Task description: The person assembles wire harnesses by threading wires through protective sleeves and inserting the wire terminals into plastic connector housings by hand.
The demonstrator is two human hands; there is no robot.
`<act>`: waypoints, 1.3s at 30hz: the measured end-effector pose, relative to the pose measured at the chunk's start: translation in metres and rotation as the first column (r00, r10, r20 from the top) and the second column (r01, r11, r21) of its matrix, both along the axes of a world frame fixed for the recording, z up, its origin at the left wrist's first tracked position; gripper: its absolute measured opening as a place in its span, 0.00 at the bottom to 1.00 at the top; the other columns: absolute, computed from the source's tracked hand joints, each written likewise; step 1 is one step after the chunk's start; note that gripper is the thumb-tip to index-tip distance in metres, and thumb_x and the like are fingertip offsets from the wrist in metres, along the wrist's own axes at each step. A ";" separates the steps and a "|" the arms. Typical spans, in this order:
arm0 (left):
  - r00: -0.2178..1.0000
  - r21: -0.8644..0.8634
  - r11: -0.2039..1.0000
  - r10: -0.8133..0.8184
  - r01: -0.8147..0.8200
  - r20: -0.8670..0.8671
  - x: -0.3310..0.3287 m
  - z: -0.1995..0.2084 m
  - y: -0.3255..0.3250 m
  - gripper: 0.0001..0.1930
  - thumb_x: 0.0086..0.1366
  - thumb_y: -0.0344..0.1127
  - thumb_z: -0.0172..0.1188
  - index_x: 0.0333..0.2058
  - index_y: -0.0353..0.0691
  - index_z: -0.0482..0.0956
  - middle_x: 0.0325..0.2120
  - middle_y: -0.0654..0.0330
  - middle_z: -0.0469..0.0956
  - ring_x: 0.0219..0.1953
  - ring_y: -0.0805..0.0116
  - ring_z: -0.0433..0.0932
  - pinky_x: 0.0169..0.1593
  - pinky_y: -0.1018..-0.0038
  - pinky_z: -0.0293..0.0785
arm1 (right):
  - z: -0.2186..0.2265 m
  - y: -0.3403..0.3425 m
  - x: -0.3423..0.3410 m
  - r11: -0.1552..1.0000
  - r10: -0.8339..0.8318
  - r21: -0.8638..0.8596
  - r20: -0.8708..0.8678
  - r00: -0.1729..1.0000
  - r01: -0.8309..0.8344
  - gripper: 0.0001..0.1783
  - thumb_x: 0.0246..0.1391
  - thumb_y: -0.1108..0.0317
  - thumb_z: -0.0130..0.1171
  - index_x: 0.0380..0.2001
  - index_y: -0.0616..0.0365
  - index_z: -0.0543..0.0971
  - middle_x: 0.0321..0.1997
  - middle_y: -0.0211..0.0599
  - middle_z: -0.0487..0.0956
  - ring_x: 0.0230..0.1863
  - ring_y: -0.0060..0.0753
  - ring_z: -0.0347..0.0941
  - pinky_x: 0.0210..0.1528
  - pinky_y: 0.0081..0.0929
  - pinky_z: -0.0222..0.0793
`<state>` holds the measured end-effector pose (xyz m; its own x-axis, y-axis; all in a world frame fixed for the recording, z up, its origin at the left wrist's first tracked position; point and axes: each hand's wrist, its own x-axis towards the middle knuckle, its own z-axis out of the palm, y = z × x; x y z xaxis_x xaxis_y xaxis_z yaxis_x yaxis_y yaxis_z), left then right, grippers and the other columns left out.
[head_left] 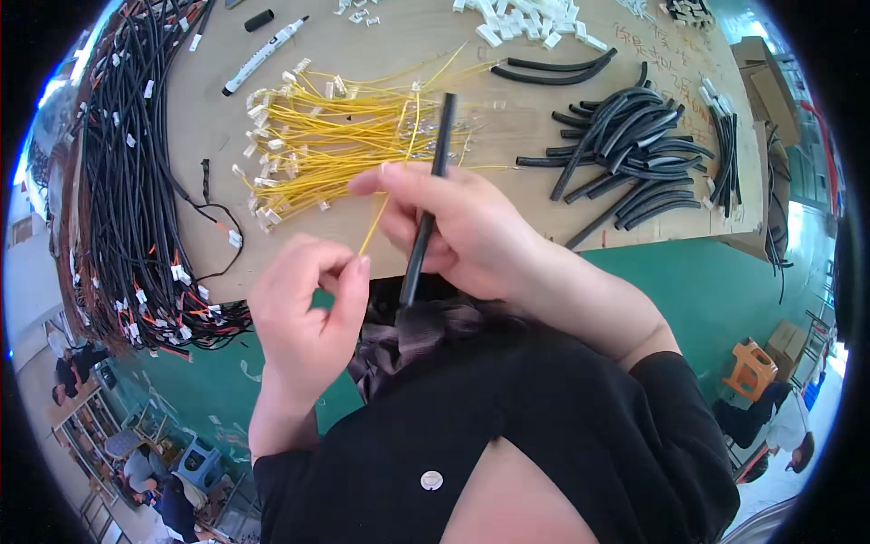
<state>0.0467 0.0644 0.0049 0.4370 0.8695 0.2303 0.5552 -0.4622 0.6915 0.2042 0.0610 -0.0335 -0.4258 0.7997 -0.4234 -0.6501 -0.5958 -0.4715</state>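
Over the table's near edge, my left hand (304, 313) pinches a thin yellow wire (372, 230) between thumb and forefinger. The wire runs up toward the thumb and forefinger of my right hand (476, 218); whether those fingertips grip it I cannot tell. My right hand is closed around a short black tube (420, 258), which slants upright through the fingers and sticks out above and below. Just beyond both hands lies a bundle of yellow wires (317, 127) with small white connectors on their left ends. Bare metal ends show at its right side.
A pile of cut black tubes (625, 150) lies at the right of the table (213, 118). Thick black cable harnesses (122, 172) hang over its left side. White connector housings (526, 23) and a marker (265, 56) lie farther back. An orange stool (750, 367) stands on the green floor.
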 end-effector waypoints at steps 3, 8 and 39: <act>0.989 -0.211 0.976 0.075 -0.046 0.131 -0.012 0.002 -0.015 0.04 0.45 0.20 0.54 0.19 0.34 0.68 0.15 0.61 0.67 0.16 0.76 0.64 0.22 0.83 0.59 | -0.008 0.000 0.002 0.991 -0.084 -0.117 -0.163 0.983 0.065 0.11 0.52 0.65 0.44 0.34 0.62 0.67 0.15 0.24 0.63 0.12 0.11 0.48 0.12 0.09 0.40; 0.976 -0.352 0.934 0.127 -0.058 0.176 -0.038 0.002 -0.020 0.04 0.44 0.21 0.55 0.20 0.33 0.68 0.16 0.61 0.67 0.19 0.75 0.64 0.25 0.84 0.59 | 0.002 -0.008 0.009 0.971 -0.238 0.066 0.159 0.958 0.230 0.11 0.48 0.66 0.50 0.33 0.63 0.69 0.17 0.24 0.66 0.14 0.10 0.51 0.14 0.08 0.44; 0.942 -0.422 0.906 0.165 -0.028 0.291 0.006 -0.026 -0.014 0.03 0.50 0.23 0.55 0.26 0.31 0.74 0.17 0.63 0.70 0.18 0.81 0.64 0.21 0.85 0.59 | 0.012 -0.023 0.018 0.944 -0.295 0.261 0.400 0.868 0.200 0.12 0.52 0.66 0.45 0.35 0.62 0.72 0.20 0.25 0.68 0.16 0.09 0.54 0.16 0.06 0.46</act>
<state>0.0529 0.0506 -0.0213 0.3104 0.9497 -0.0419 0.3062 -0.0582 0.9502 0.2225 0.0383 -0.0218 -0.0166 0.9427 -0.3332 -0.4690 -0.3016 -0.8301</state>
